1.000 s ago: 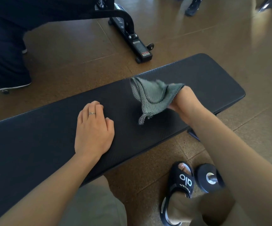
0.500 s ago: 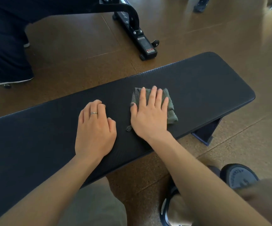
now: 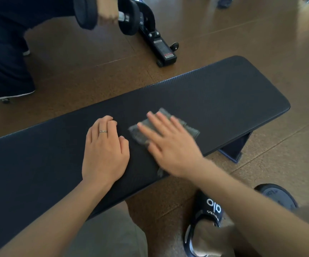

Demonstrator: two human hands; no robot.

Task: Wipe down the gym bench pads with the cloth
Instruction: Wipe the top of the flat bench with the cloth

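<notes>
Pressing one cloth (image 3: 190, 127) flat: right hand (image 3: 170, 143) (left hand (image 3: 104, 151) beside), one bench pad (image 3: 224, 97).

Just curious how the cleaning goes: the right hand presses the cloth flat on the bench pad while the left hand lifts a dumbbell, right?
Not quite. The head view shows the left hand resting flat on the bench pad, lifting nothing. The right hand does press the cloth flat on the pad.

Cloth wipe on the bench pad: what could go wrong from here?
1. The cloth is only pressed under the flat right hand, not gripped; it may bunch or slip out.
2. The left hand rests on the bench pad beside the cloth, blocking strokes that way and covering an unwiped patch.
</notes>
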